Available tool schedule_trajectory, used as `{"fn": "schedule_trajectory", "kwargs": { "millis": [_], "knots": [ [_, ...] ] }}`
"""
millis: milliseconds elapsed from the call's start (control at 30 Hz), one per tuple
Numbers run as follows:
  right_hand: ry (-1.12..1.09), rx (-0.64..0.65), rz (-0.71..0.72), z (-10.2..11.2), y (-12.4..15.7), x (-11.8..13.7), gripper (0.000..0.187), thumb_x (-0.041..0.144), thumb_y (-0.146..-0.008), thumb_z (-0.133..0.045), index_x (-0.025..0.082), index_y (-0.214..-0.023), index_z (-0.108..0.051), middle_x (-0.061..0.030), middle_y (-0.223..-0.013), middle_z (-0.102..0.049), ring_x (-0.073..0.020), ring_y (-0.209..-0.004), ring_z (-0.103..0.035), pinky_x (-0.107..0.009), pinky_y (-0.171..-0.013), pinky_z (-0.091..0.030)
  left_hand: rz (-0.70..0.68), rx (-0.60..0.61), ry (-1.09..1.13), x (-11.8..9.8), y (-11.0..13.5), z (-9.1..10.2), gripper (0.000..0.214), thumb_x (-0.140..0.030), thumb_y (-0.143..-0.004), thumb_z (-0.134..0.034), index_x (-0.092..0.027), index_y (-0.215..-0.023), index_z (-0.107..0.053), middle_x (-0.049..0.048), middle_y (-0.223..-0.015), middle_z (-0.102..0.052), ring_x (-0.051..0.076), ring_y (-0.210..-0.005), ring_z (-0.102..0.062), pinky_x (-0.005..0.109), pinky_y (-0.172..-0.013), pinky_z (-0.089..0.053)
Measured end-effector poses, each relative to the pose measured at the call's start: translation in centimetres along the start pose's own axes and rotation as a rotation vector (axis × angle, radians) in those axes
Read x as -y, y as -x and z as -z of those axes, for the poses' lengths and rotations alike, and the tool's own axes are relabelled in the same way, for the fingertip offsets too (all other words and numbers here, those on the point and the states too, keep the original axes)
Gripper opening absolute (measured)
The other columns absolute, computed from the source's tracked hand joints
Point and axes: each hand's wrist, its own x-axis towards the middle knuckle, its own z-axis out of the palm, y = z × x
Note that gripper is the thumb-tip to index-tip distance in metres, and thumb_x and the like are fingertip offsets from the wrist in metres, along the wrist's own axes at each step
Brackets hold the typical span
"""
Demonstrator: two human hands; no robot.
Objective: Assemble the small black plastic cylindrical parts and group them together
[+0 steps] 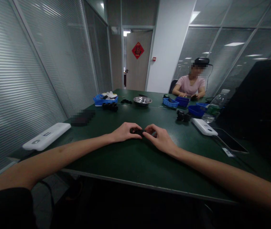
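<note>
Both my hands meet over the middle of the dark green table (125,165). Between them is a small black object (139,131), mostly covered by fingers, so its kind does not show. The thumb and fingers of my left hand (127,131) are closed around its left end. My right hand (158,136) has its thumb and fingertips pinched at the right end. Both wrists rest low, close to the tabletop.
Beyond my hands are a metal bowl (142,101), a blue basket (99,101), more blue bins (196,111) and black parts (110,106). White power banks (46,136) lie left and right. A phone (229,140) and a water bottle (213,108) stand right; a person (190,84) sits opposite.
</note>
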Motion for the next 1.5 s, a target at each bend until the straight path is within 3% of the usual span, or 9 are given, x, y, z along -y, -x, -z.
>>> {"fn": "schedule_trajectory", "kwargs": {
  "millis": [100,333,467,567,900,1033,1233,1500],
  "knots": [
    [-0.008,0.039,-0.011,0.13,-0.01,0.01,0.021,0.038,-0.098,-0.063,0.019,-0.106,-0.067,-0.0028,-0.09,-0.072,-0.0176,-0.079,-0.067,-0.031,-0.072,-0.051,-0.007,0.015,0.009,-0.02,-0.01,0.04,0.047,-0.049,-0.085,-0.078,-0.016,-0.118,-0.073,0.0057,-0.104,-0.072,0.018,-0.086,-0.061,0.029,-0.078,-0.046],
    [0.001,0.03,0.098,-0.03,0.09,-0.66,0.026,0.025,-0.088,-0.074,0.021,-0.112,-0.065,-0.0056,-0.105,-0.07,-0.0196,-0.09,-0.067,-0.031,-0.073,-0.054,-0.018,0.03,-0.002,0.0,0.01,0.15,0.044,-0.047,-0.088,-0.076,-0.016,-0.119,-0.073,0.0064,-0.103,-0.072,0.018,-0.086,-0.061,0.029,-0.078,-0.045],
    [-0.026,-0.009,0.029,-0.24,0.01,-0.5,0.026,0.035,-0.094,-0.069,0.021,-0.114,-0.064,-0.0052,-0.102,-0.072,-0.0195,-0.09,-0.068,-0.032,-0.074,-0.054,0.018,-0.008,0.028,-0.28,0.1,0.06,0.047,-0.048,-0.086,-0.077,-0.015,-0.119,-0.072,0.0059,-0.102,-0.072,0.018,-0.086,-0.061,0.029,-0.078,-0.045],
    [-0.048,0.029,-0.001,-0.11,-0.03,-0.29,0.022,0.039,-0.099,-0.063,0.02,-0.11,-0.065,-0.0027,-0.091,-0.073,-0.0177,-0.081,-0.068,-0.032,-0.073,-0.053,0.025,-0.001,0.035,-0.29,0.12,0.02,0.047,-0.049,-0.085,-0.078,-0.016,-0.118,-0.072,0.0053,-0.1,-0.072,0.018,-0.085,-0.061,0.029,-0.077,-0.045],
    [-0.031,0.029,0.199,-0.1,0.14,-0.62,0.024,0.02,-0.089,-0.072,0.022,-0.113,-0.066,-0.0061,-0.109,-0.066,-0.0195,-0.091,-0.065,-0.034,-0.078,-0.057,0.02,0.081,0.085,0.27,-0.14,0.03,0.045,-0.044,-0.086,-0.077,-0.016,-0.121,-0.072,0.0045,-0.099,-0.069,0.016,-0.078,-0.055,0.027,-0.07,-0.041],
    [-0.004,-0.044,0.131,-0.27,0.16,-0.68,0.027,0.031,-0.092,-0.071,0.021,-0.116,-0.064,-0.0063,-0.106,-0.069,-0.0204,-0.089,-0.066,-0.034,-0.074,-0.056,0.112,0.066,0.161,0.09,-0.27,-0.15,0.049,-0.044,-0.085,-0.077,-0.015,-0.123,-0.071,0.0047,-0.097,-0.069,0.017,-0.081,-0.059,0.028,-0.073,-0.044],
    [-0.014,0.004,0.088,-0.11,0.29,-0.46,0.02,0.031,-0.095,-0.068,0.021,-0.112,-0.066,-0.0043,-0.098,-0.071,-0.0196,-0.087,-0.068,-0.033,-0.075,-0.055,0.126,0.056,0.219,-0.14,-0.25,-0.11,0.05,-0.045,-0.081,-0.079,-0.017,-0.122,-0.071,0.0092,-0.114,-0.069,0.02,-0.091,-0.063,0.031,-0.079,-0.049],
    [-0.015,0.019,0.185,-0.04,0.24,-0.49,0.025,0.017,-0.092,-0.068,0.022,-0.116,-0.066,-0.0075,-0.112,-0.068,-0.0213,-0.097,-0.067,-0.037,-0.083,-0.058,0.135,0.078,0.106,-0.42,-0.1,-0.08,0.054,-0.049,-0.084,-0.077,-0.017,-0.127,-0.07,0.0034,-0.097,-0.069,0.016,-0.077,-0.057,0.027,-0.069,-0.042]
  ]
}}
